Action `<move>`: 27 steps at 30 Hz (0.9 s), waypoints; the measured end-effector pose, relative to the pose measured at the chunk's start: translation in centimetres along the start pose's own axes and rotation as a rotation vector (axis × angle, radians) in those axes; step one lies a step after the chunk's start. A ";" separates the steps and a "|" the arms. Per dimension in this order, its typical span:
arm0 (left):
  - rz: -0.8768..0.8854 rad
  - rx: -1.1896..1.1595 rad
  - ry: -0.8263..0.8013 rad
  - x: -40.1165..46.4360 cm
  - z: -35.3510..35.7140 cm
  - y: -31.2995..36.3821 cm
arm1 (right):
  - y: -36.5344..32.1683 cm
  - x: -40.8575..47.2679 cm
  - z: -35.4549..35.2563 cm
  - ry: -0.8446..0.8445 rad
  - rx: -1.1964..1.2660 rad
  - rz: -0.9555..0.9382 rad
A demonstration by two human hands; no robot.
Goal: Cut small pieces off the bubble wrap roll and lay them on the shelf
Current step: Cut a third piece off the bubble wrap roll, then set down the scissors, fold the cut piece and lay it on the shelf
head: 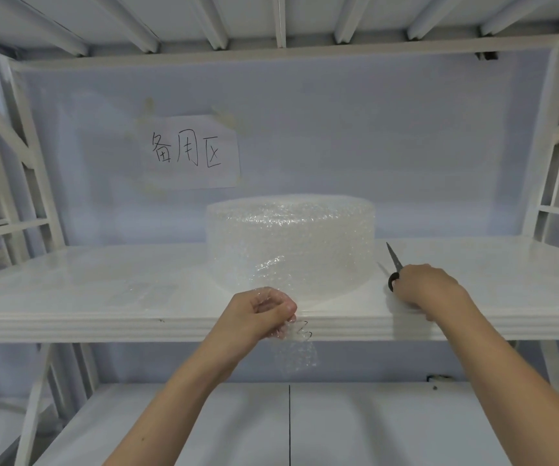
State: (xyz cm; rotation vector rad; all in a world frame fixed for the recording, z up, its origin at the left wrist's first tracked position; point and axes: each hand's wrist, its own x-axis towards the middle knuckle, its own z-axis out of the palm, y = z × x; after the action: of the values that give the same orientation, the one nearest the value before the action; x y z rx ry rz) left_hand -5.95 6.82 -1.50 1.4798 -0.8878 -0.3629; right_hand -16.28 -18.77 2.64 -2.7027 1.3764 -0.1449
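The loose end of the bubble wrap (296, 354) is pinched in the left hand (264, 312), whose fingers are curled closed around the sheet at the front edge of the shelf (103, 297). Below that grip, the free end is seen hanging past the shelf lip, with a jagged dark line marked on it just beside the fingers. Above and beyond the grip, the sheet is drawn up to the bubble wrap roll (291, 243), which is stood on end on the shelf, directly behind the left hand.

To the right of the roll, a pair of scissors (394, 267) is held in the right hand (422, 285). The hand is closed over the dark handles, and the blades are kept together and pointed up and away, toward the back of the shelf. The blade tip is seen just beside the roll's right edge, not touching it.

Farther back, a paper sign (192, 151) with handwritten characters is taped to the rear wall, above and left of the roll.
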 end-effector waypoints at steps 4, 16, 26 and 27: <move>-0.006 -0.004 0.015 -0.1 -0.3 -0.1 | -0.8 -0.2 0.2 0.099 -0.061 -0.017; -0.017 -0.089 0.098 0.0 -3.1 0.3 | -10.3 -10.3 1.4 -0.084 0.854 -0.728; -0.009 -0.221 0.272 -1.8 -7.3 -0.5 | -14.9 -10.0 3.5 -0.276 1.349 -0.616; -0.004 -0.228 0.301 -1.9 -7.6 -0.7 | -15.3 -10.1 3.7 -0.303 1.364 -0.613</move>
State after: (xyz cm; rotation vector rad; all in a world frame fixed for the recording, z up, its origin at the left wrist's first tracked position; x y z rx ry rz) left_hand -1.67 13.40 -1.61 1.2837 -0.5833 -0.2274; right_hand -9.48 -1.46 0.73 -1.6953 0.0994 -0.4720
